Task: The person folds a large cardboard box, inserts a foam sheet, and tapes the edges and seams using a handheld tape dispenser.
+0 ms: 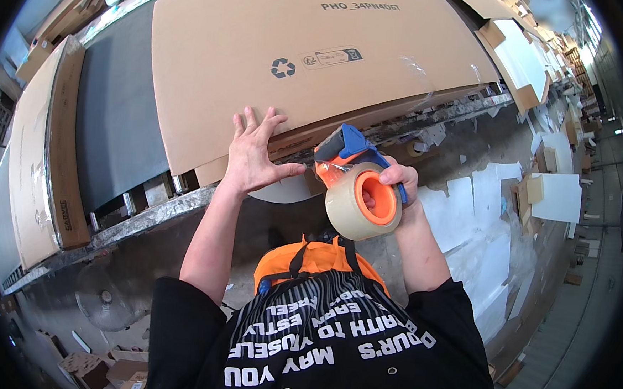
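Note:
A large flat brown cardboard box (pixel 219 68) lies in front of me, with dark printed marks on its top. My left hand (pixel 254 148) rests on the box's near edge, fingers spread, thumb pointing right, holding nothing. In my right hand (pixel 401 182) is a tape dispenser (pixel 347 143) with blue and orange parts. It carries a thick roll of clear tape (pixel 350 211) on an orange hub. The dispenser is just off the near side of the box, to the right of my left hand. Its handle is partly hidden by the roll.
The box lies on a conveyor with a dark belt (pixel 118 90) and a metal side rail (pixel 153 213). Another long cardboard box (pixel 50 157) sits farther left. White sheets (pixel 477 219) litter the floor at right. A round fan (pixel 105 297) stands at lower left.

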Tool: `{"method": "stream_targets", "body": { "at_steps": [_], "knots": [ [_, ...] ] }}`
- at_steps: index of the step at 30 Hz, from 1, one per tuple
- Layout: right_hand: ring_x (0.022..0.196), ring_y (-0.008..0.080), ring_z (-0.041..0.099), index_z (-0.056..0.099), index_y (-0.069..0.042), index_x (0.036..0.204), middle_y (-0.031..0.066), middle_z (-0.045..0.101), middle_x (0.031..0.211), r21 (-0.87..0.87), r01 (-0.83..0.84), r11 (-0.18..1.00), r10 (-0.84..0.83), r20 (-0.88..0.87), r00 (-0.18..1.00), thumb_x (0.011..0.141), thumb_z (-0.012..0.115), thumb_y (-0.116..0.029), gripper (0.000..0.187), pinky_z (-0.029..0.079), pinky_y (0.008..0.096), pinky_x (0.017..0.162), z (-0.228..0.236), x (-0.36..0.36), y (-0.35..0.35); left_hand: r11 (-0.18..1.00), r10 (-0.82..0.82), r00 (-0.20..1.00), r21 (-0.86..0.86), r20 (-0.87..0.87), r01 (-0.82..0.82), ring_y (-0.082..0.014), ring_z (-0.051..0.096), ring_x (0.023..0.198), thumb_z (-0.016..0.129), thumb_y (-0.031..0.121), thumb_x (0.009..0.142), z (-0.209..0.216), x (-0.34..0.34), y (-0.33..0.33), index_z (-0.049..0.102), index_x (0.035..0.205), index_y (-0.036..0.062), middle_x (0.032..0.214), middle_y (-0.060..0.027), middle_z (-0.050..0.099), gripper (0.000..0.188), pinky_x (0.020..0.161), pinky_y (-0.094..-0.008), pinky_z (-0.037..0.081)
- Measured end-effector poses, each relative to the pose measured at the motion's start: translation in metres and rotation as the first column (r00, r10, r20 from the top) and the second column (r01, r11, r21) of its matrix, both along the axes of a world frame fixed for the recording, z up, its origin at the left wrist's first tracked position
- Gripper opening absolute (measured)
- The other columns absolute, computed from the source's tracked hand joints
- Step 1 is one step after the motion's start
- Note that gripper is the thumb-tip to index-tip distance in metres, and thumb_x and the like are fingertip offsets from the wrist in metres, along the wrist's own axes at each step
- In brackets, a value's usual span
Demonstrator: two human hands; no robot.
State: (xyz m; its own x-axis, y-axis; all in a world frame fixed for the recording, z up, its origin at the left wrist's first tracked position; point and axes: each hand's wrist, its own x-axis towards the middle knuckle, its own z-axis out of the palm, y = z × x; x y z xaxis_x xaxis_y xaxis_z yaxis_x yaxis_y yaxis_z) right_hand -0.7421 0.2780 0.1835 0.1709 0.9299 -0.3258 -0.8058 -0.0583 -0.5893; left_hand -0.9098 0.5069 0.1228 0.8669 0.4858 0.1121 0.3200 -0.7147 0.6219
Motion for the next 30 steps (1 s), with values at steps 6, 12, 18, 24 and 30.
{"method": "stream_targets", "body": {
  "at_steps": [6, 12, 18, 24, 30],
  "knots": [
    [0.091, 0.0286, 0.071, 0.053, 0.012, 0.128, 0.0247, 0.068, 0.112, 0.018, -0.059, 0.998, 0.061, -0.132, 0.989, 0.076, 0.056, -0.022, 0.062, 0.06, 0.0367, 0.084, -0.026, 0.001, 0.018, 0.881, -0.055, 0.944, -0.428, 0.326, 0.2, -0.0451, -0.002, 0.154, 0.093, 0.051, 0.058, -0.013, -0.018, 0.017, 0.056, 0.133, 0.0133, 0.16, -0.0251, 0.031, 0.092, 0.123, -0.0526, -0.009],
    [0.103, 0.0324, 0.069, 0.051, 0.009, 0.132, 0.0252, 0.066, 0.119, 0.039, -0.02, 0.999, 0.025, -0.121, 0.992, 0.077, 0.053, -0.028, 0.067, 0.056, 0.0426, 0.095, -0.018, -0.02, 0.05, 0.938, -0.041, 0.893, -0.29, 0.447, 0.188, -0.0475, 0.009, 0.153, 0.088, 0.054, 0.065, -0.022, -0.02, 0.016, 0.072, 0.117, 0.0216, 0.166, -0.0256, 0.012, 0.064, 0.123, -0.058, 0.003],
    [0.103, 0.0314, 0.069, 0.051, 0.01, 0.132, 0.0248, 0.066, 0.12, 0.082, -0.078, 0.994, 0.09, -0.159, 0.983, 0.078, 0.053, -0.03, 0.067, 0.055, 0.0416, 0.095, -0.03, -0.027, 0.062, 0.916, 0.015, 0.842, -0.346, 0.539, 0.205, -0.0428, 0.011, 0.154, 0.083, 0.036, 0.08, -0.028, -0.022, 0.017, 0.079, 0.104, 0.0207, 0.167, -0.0172, 0.015, 0.029, 0.123, -0.0574, 0.0],
    [0.103, 0.0314, 0.07, 0.051, 0.01, 0.132, 0.0248, 0.066, 0.121, 0.093, -0.065, 0.994, 0.083, -0.206, 0.975, 0.079, 0.052, -0.029, 0.067, 0.055, 0.0415, 0.095, -0.027, -0.037, 0.067, 0.899, 0.064, 0.823, -0.391, 0.564, 0.199, -0.0389, 0.014, 0.154, 0.083, 0.025, 0.08, -0.033, -0.025, 0.017, 0.082, 0.096, 0.0188, 0.162, -0.0126, 0.034, 0.017, 0.124, -0.0553, -0.004],
    [0.104, 0.0315, 0.07, 0.052, 0.01, 0.131, 0.0239, 0.067, 0.12, 0.054, -0.067, 0.996, 0.078, -0.23, 0.97, 0.081, 0.052, -0.026, 0.062, 0.056, 0.0423, 0.096, -0.054, -0.047, 0.052, 0.736, 0.293, 0.839, -0.669, 0.459, 0.109, -0.0292, 0.013, 0.156, 0.073, 0.008, 0.084, -0.019, -0.023, 0.014, 0.079, 0.088, 0.0055, 0.158, -0.0177, 0.04, 0.008, 0.124, -0.0454, -0.009]
  ]
}}
